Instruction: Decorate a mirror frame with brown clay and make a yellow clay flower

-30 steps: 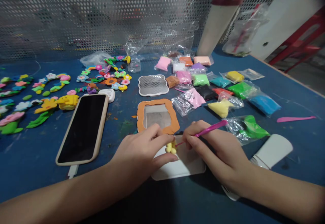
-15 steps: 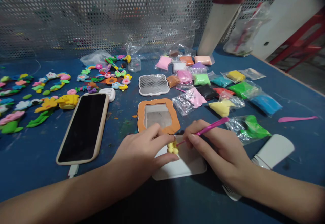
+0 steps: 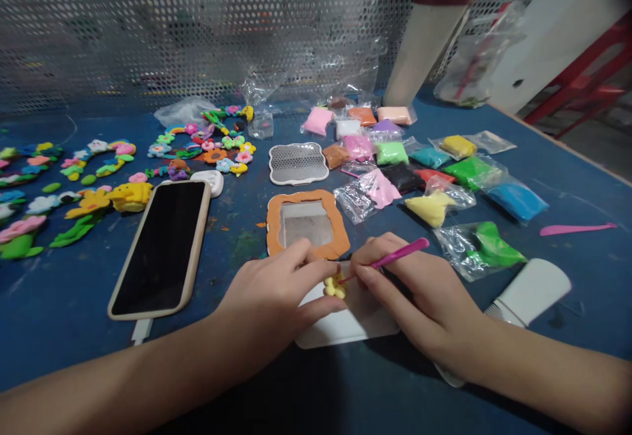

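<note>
Between the thumb and forefinger of my left hand [image 3: 284,293] is a small pale-yellow clay flower [image 3: 335,286], steadied over a white board [image 3: 353,330]. My right hand [image 3: 412,283] is closed in a pen grip round a pink modelling tool [image 3: 401,252]. The tool's thin tip meets the flower's right side. Just beyond my hands lies a mirror frame [image 3: 274,222] covered in orange clay, its clear centre showing. Behind that, a second mirror [image 3: 298,164] with a white rim lies flat.
Bags of coloured clay [image 3: 392,153] spread across the right half. A phone [image 3: 160,251] on a cable lies at left, near clay-decorated pieces [image 3: 99,158]. A white comb [image 3: 536,293] sits by my right wrist, and a tumbler [image 3: 424,40] stands at the back.
My right hand and the pink tool have moved slightly left, the tool's handle tilting lower. My left hand stays on the yellow clay flower. The view has shifted a little.
</note>
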Tool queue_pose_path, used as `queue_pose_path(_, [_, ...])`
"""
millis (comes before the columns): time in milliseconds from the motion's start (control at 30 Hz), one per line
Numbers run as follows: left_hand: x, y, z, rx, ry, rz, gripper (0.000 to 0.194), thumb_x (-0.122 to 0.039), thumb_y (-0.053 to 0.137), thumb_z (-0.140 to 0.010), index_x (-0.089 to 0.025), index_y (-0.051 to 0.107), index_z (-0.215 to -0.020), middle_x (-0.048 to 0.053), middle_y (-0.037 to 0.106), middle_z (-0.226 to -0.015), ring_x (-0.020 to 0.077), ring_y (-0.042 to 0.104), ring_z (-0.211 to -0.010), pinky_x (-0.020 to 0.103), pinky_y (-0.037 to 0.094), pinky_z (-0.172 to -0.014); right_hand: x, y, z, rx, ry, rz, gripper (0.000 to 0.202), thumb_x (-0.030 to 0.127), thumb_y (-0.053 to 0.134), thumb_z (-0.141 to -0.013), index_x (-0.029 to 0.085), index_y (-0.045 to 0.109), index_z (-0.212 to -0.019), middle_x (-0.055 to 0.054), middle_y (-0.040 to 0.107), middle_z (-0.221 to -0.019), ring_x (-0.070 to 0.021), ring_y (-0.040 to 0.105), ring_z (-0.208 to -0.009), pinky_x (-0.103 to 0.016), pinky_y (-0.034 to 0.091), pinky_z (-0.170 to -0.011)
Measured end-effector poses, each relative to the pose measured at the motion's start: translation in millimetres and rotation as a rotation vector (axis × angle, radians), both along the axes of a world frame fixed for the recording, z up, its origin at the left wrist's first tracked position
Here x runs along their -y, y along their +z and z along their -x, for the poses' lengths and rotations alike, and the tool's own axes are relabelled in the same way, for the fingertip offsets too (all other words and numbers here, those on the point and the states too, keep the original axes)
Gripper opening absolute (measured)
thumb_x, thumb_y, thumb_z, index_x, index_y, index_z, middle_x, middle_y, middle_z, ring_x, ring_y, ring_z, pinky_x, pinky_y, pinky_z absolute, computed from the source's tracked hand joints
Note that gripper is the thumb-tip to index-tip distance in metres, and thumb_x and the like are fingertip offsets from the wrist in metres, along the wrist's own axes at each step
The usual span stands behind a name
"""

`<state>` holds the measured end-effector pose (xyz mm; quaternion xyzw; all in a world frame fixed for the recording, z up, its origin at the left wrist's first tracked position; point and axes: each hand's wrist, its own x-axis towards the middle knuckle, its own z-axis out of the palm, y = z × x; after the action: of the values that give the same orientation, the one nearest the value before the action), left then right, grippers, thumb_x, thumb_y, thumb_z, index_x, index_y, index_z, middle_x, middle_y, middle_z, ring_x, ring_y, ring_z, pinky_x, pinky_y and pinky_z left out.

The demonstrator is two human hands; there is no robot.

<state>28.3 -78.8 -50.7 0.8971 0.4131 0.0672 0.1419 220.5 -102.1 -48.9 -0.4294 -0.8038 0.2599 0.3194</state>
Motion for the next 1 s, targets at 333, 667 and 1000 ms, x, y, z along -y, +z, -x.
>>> queue_pose_path(333, [-0.6, 2.9, 0.1, 0.025, -0.006, 0.013, 0.022, -0.041, 0.053, -0.085, -0.027, 0.061, -0.101, -0.002, 0.056, -0.084, 0.0136, 0.061, -0.074, 0.023, 0.041, -0.056, 0.9, -0.3, -2.8, -0.283, -0.129, 0.207, 0.02, 0.025, 0.04, -0.094, 0.02, 0.052, -0.079, 0.002, 0.051, -0.068, -0.0099, 0.048, -0.059, -0.022, 0.039, -0.052])
queue_pose_path(667, [-1.2, -2.2, 0.5, 0.009, -0.026, -0.044, 0.031, -0.035, 0.059, -0.083, -0.029, 0.06, -0.114, -0.002, 0.057, -0.085, 0.0118, 0.06, -0.071, 0.021, 0.037, -0.051, 3.4, 5.9, -4.0, -0.104, 0.076, 0.0, 0.016, 0.009, 0.04, -0.088, 0.022, 0.049, -0.084, -0.001, 0.054, -0.073, -0.0135, 0.05, -0.068, -0.029, 0.041, -0.067])
queue_pose_path(1000, [-1.0, -3.1, 2.0, 0.026, -0.033, -0.032, 0.027, -0.04, 0.057, -0.083, -0.03, 0.061, -0.108, -0.003, 0.055, -0.084, 0.0108, 0.058, -0.07, 0.02, 0.034, -0.05, 2.7, 3.9, -3.4, -0.042, 0.104, -0.045, 0.016, 0.008, 0.04, -0.088, 0.022, 0.047, -0.087, -0.002, 0.058, -0.078, -0.0149, 0.053, -0.072, -0.031, 0.04, -0.069])
